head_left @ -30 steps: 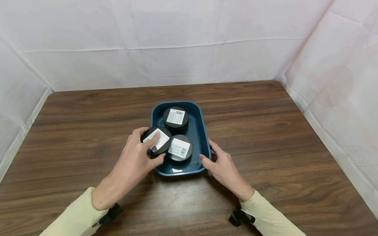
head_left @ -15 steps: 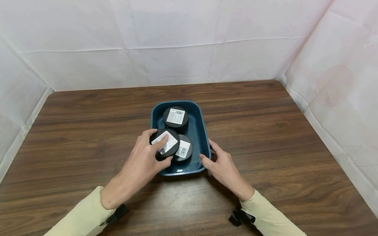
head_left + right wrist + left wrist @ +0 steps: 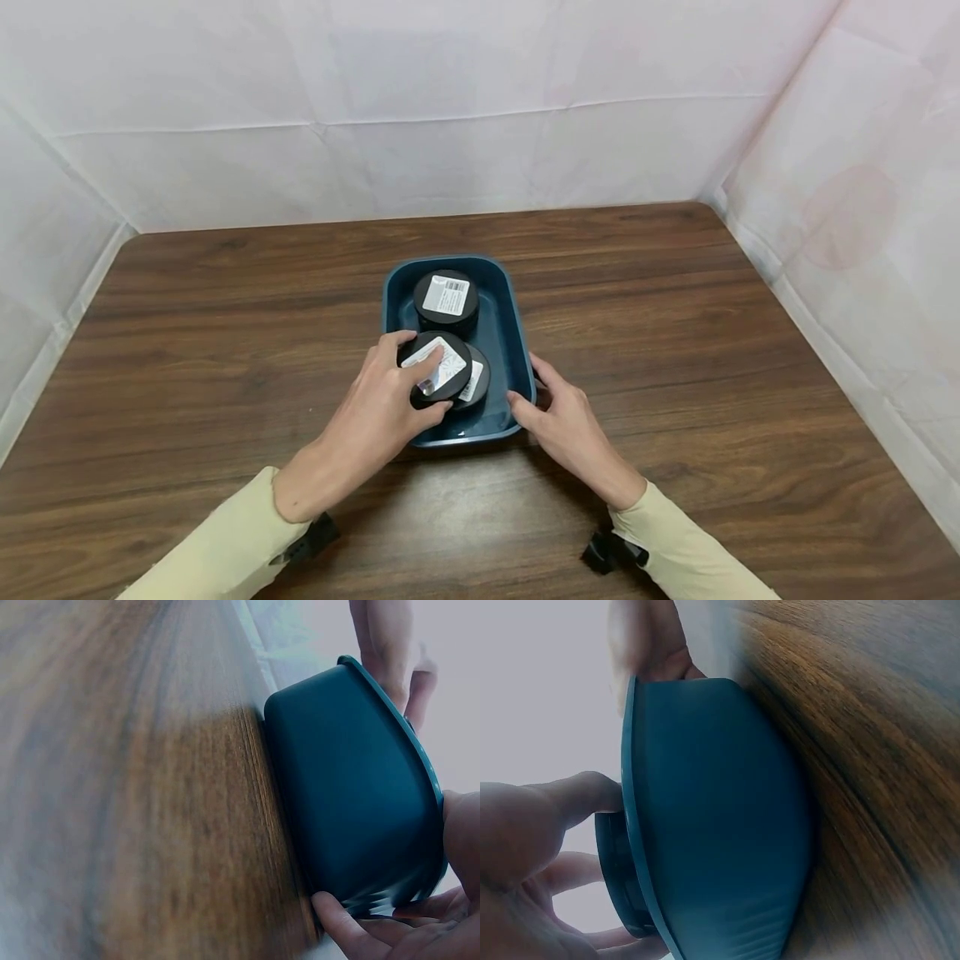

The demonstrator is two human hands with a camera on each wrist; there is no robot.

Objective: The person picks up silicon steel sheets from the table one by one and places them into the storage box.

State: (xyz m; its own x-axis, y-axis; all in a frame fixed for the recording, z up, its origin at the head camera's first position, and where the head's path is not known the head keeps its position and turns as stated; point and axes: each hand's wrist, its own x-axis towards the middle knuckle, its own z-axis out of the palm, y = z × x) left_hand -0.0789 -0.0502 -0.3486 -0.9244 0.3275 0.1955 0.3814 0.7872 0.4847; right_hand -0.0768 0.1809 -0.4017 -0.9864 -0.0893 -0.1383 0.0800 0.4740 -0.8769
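Note:
A round black container (image 3: pixel 453 367) with a white label is gripped by my left hand (image 3: pixel 372 410), its fingers spread round the edge and the index finger on top. It is held over the near left part of a dark blue tray (image 3: pixel 498 333), partly covering a second black container (image 3: pixel 477 386) inside. In the left wrist view the held container (image 3: pixel 619 874) shows at the tray's rim. Farther back in the tray sits another labelled black container (image 3: pixel 447 297). My right hand (image 3: pixel 564 427) holds the tray's near right side, thumb at the rim and fingers outside, as the right wrist view shows.
The tray rests on a brown wood-grain table (image 3: pixel 675 350). White sheets (image 3: pixel 465 108) hang behind the table and along both sides. A black strap (image 3: pixel 311 537) is on the left wrist, another (image 3: pixel 607 552) on the right.
My left hand has carried the gripped container rightward, from the tray's left rim to over the near container, covering more of it. The right hand and the tray have stayed put.

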